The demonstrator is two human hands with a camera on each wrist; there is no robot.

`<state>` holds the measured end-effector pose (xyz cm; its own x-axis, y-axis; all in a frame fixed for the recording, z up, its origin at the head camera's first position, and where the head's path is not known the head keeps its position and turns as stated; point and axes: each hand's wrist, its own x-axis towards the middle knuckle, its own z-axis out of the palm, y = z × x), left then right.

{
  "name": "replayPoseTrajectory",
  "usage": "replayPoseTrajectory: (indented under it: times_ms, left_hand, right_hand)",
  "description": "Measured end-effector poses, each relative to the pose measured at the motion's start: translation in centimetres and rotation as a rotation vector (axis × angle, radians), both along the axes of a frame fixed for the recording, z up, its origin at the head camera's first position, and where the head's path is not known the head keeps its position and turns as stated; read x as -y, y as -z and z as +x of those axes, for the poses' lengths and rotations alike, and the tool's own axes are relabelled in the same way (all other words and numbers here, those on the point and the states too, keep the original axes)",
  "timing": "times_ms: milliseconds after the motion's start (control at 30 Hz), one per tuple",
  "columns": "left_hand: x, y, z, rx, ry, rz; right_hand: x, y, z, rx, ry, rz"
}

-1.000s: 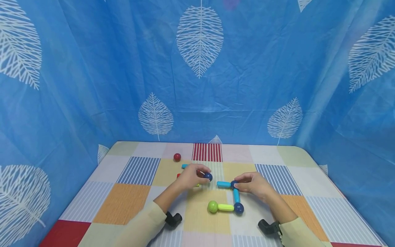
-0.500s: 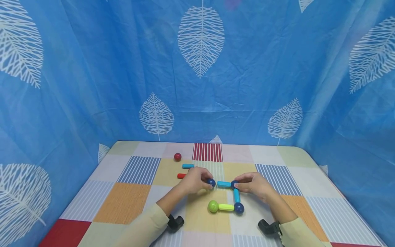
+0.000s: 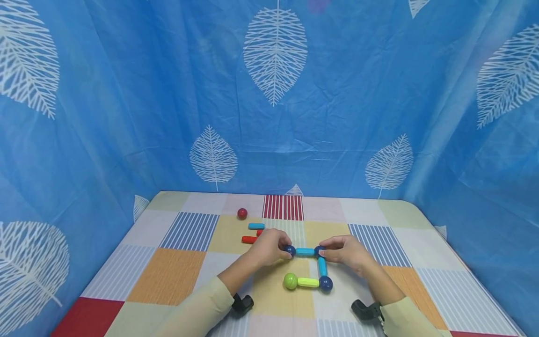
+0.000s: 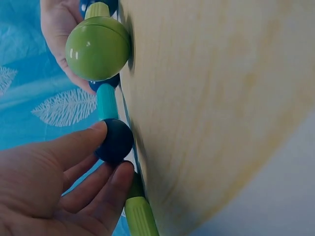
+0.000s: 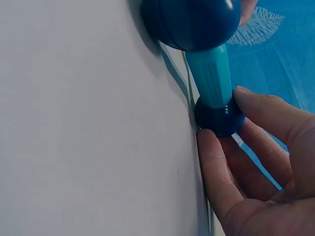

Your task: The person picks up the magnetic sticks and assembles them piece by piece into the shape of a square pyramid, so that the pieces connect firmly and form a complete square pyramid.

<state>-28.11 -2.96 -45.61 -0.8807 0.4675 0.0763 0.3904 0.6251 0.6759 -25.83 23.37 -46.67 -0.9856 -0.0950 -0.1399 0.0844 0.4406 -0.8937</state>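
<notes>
My left hand [image 3: 268,247] pinches a dark blue ball [image 4: 115,141] between thumb and fingers. That ball touches the left end of a light blue rod [image 3: 305,252]. At the rod's other end my right hand [image 3: 348,253] pinches a second dark blue ball [image 5: 219,118]. From there another light blue rod [image 3: 322,267] runs toward the front to a third dark blue ball [image 3: 326,284]. A yellow-green rod [image 3: 309,282] joins this ball to a green ball [image 3: 290,281]. The pieces form a U shape open to the left, lying on the table.
Beyond my left hand lie a loose light blue rod [image 3: 256,226] and a red rod [image 3: 249,239], with another red piece partly hidden. A red ball [image 3: 242,214] sits farther back. Beside my left fingers is a loose yellow-green rod [image 4: 140,216]. Blue curtains [image 3: 337,117] enclose the table.
My left hand has carried its dark blue ball right and slightly nearer, until it meets the light blue rod's free end. The right hand has stayed in place on its ball.
</notes>
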Motion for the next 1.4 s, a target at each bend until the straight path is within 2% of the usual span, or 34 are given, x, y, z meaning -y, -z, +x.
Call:
replayPoseTrajectory:
  times_ms: [233, 467, 667, 767, 967, 1133, 1267, 1400]
  left_hand:
    - [0.3, -0.5, 0.2, -0.002, -0.024, -0.047]
    - [3.1, -1.4, -0.6, -0.088, 0.043, -0.071]
    - [4.6, -1.7, -0.8, -0.103, 0.059, -0.205]
    - [4.7, -1.6, -0.7, -0.095, 0.065, -0.267]
    - [4.3, -1.5, -0.5, -0.110, 0.056, -0.329]
    - [4.1, -1.4, -0.3, -0.130, 0.047, -0.382]
    - [4.1, -1.3, -0.2, -0.130, 0.055, -0.399]
    - [4.2, -1.1, -0.2, -0.118, 0.081, -0.380]
  right_hand:
    - [-0.1, 0.0, 0.0, 0.009, 0.009, -0.011]
    - [-0.1, -0.1, -0.1, 0.013, 0.013, -0.021]
    - [-0.2, -0.1, -0.2, 0.018, 0.011, -0.039]
    - [-0.4, 0.0, -0.2, 0.014, -0.003, -0.050]
    - [-0.5, 0.2, 0.0, 0.001, -0.056, -0.069]
    - [-0.5, 0.1, 0.2, -0.008, -0.069, -0.078]
    - [-0.4, 0.0, 0.3, -0.015, -0.074, -0.063]
    - [-0.3, -0.1, 0.2, -0.004, -0.053, -0.046]
